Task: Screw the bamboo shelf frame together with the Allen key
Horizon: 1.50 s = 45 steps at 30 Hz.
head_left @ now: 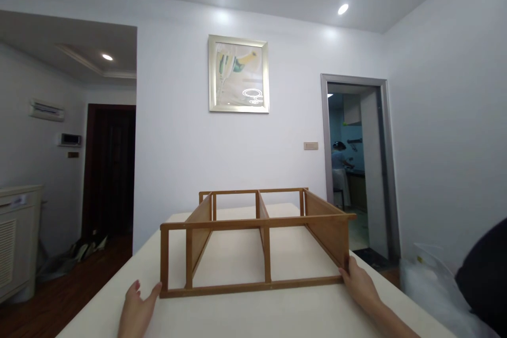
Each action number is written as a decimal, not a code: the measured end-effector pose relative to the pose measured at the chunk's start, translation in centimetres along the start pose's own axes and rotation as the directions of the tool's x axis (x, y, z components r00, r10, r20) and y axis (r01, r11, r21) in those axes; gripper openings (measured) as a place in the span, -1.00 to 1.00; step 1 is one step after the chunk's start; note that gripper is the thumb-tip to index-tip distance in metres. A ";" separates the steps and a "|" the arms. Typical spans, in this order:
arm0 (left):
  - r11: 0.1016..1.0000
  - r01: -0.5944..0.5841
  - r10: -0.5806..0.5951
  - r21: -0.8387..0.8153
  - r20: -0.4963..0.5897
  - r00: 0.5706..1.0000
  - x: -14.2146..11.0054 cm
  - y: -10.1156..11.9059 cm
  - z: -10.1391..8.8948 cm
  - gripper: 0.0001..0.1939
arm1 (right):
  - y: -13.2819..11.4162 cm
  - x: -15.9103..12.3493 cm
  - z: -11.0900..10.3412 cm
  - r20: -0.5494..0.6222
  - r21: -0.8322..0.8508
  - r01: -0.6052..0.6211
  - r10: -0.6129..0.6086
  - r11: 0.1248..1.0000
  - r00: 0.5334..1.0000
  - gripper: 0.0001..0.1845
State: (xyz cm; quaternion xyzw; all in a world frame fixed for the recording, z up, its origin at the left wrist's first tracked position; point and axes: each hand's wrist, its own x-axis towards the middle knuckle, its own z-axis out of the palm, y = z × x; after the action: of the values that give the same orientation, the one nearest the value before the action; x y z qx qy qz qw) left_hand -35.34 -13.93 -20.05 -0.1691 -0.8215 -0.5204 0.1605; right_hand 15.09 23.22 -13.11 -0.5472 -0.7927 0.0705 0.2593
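A brown wooden shelf rack (227,290) lies on its side on a pale table (214,322), its frame and three boards showing. At its near left corner is my left hand (137,309), fingers spread and the thumb tip at or just beside the wood. I cannot tell whether that thumb touches. My right hand (360,285) grips the near right corner, with the thumb on the front and the fingers partly hidden behind the end board (327,224).
A white slatted cabinet (19,243) stands at the left. Clear plastic wrapping (428,290) and a dark rounded object (485,274) are at the right. Through the doorway, a person (339,169) is in a kitchen. A framed picture (238,74) hangs on the wall.
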 end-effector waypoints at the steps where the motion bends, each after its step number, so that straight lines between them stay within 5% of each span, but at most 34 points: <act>1: 0.999 0.000 0.002 -0.045 0.042 0.999 0.1 0.0 0.2 -0.16 | 0.1 0.5 0.0 0.000 0.008 0.003 -0.003 1.000 1.000 -0.80; 6: 0.976 -0.017 0.068 -0.216 0.230 0.971 -0.5 0.4 0.6 -0.37 | -0.4 2.7 0.9 0.010 0.054 0.013 -0.013 0.998 1.000 -0.78; 14: 0.980 -0.031 0.103 -0.195 0.368 0.924 -1.7 0.8 -3.0 -0.58 | -4.5 1.7 2.7 -0.086 0.122 -0.005 0.016 0.992 0.996 -0.54; 25: 0.976 -0.132 0.196 -0.173 0.439 0.877 -7.4 6.3 2.1 -0.65 | -15.8 -9.5 5.7 -0.023 0.482 0.342 -0.379 0.807 0.925 -0.47; 28: 0.966 -0.169 0.244 -0.197 0.457 0.855 -8.4 7.4 2.8 -0.64 | -19.2 -11.0 5.9 0.099 0.630 0.280 -0.432 0.724 0.897 -0.34; 32: 0.954 -0.215 0.292 -0.211 0.473 0.831 -9.2 8.2 3.1 -0.64 | -23.0 -10.9 6.9 0.134 0.637 0.148 -0.298 0.757 0.945 -0.10; 40: 0.949 -0.247 0.313 -0.196 0.472 0.824 -9.8 8.7 3.1 -0.67 | -24.9 -11.5 10.5 0.169 0.599 0.287 -0.469 0.748 0.867 -0.63; 45: 0.950 -0.241 0.311 -0.200 0.498 0.810 -10.2 8.9 2.8 -0.67 | -24.5 -11.7 10.5 0.177 0.575 0.340 -0.519 0.744 0.836 -0.75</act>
State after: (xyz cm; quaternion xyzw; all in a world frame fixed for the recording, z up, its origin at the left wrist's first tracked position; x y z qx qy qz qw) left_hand -22.53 -8.92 -18.58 -0.4317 -0.7656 -0.4769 -0.0063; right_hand -7.30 4.82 -16.31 -0.2357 -0.8803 0.3093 0.2719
